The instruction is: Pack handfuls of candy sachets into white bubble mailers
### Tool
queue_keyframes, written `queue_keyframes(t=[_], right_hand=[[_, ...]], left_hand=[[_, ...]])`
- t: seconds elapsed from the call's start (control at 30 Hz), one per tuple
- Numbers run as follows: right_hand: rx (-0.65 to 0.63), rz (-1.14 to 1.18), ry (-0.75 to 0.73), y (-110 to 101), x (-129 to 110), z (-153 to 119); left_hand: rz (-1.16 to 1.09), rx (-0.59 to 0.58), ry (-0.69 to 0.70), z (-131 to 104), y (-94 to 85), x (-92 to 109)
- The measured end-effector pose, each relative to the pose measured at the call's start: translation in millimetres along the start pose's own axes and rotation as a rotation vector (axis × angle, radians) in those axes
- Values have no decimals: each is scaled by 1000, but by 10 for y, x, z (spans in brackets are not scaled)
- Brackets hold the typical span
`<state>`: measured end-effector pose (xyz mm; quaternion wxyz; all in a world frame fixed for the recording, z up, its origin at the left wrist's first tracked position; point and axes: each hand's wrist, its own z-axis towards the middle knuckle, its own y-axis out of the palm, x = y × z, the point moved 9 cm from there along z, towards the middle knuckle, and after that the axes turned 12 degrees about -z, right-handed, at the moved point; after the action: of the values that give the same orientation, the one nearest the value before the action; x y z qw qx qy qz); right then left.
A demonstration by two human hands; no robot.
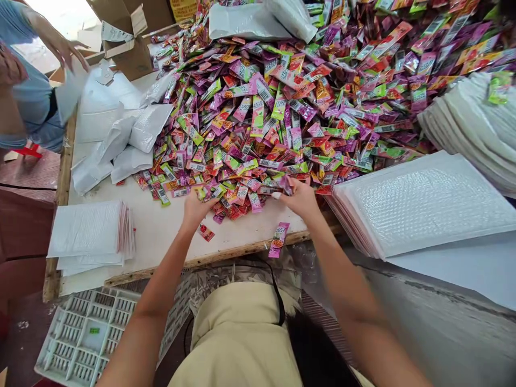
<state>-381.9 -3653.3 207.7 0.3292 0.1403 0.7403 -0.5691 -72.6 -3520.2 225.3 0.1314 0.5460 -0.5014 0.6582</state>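
A large heap of small, colourful snack packets (pixel 258 129) in pink, purple, red and green covers much of the table. At its near edge, my left hand (pixel 195 208) has its fingers bent around some packets, partly hidden among them. My right hand (pixel 301 200) is at the near edge too, further right, with a purple packet (pixel 285 185) between thumb and fingers. One purple packet (pixel 278 239) lies apart near the table's front edge. A small red packet (pixel 206 232) rests on the bare tabletop between my forearms.
White bubble mailers are stacked at the left (pixel 86 228) and right (pixel 427 201). Filled white mailers (pixel 149 126) lie left of the heap. A cardboard box (pixel 129 45) stands behind. Another person (pixel 30 80) works at the far left. A white plastic crate (pixel 92 336) sits below the table.
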Motion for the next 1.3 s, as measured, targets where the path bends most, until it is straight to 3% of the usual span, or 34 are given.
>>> queue_keyframes(t=[0.1,0.17,0.3,0.37,0.43,0.53,0.63,0.73,0.87,0.97,1.1,1.17,1.23,1.3], right_hand=[[-102,-442,57,154,-11,67],[-115,-514,97,117,74,5],[3,-159,57,-135,253,-277],[49,120,134,-210,366,-410],[39,342,230,-147,371,-477],[-37,336,175,83,16,-391],[-105,-46,121,348,-342,-223],[-154,-299,172,502,-413,-132],[-194,-198,210,433,-138,-233],[-171,35,177,187,141,-392],[-132,391,169,-104,313,-543],[-115,506,138,-120,228,-540],[-105,545,89,-31,46,-475],[-67,472,84,109,-145,-348]], left_hand=[[235,-67,-44,36,220,-54],[217,-35,-54,12,116,-79],[-144,77,-37,-196,-452,-160],[-255,43,-89,-332,-659,-261],[-219,-71,-106,-446,-713,-319],[82,-331,84,-559,-511,-246],[472,-643,306,-679,-95,-241],[715,-776,393,-707,112,-316],[671,-721,427,-713,59,-287],[345,-537,398,-690,-141,-156],[-214,-256,-5,-537,-366,-256],[-310,-191,-78,-451,-331,-208],[-218,-213,85,-317,-208,45],[7,-295,326,-191,28,332]])
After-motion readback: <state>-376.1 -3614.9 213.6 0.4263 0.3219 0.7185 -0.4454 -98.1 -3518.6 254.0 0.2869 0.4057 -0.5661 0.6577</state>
